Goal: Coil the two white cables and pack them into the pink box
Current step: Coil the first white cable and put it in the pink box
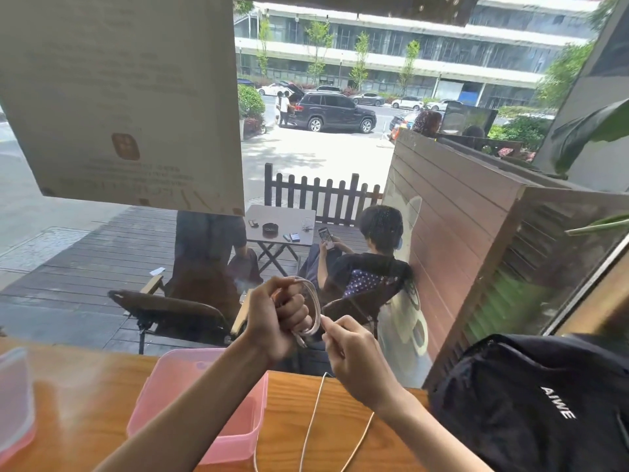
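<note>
Below both wrists the pink box (235, 441) sits open on the wooden counter (340, 403), while the left hand (275, 321) fists around a coiled white cable (315, 310) and the right hand (354, 356) pinches its loose strand just beside it.
</note>
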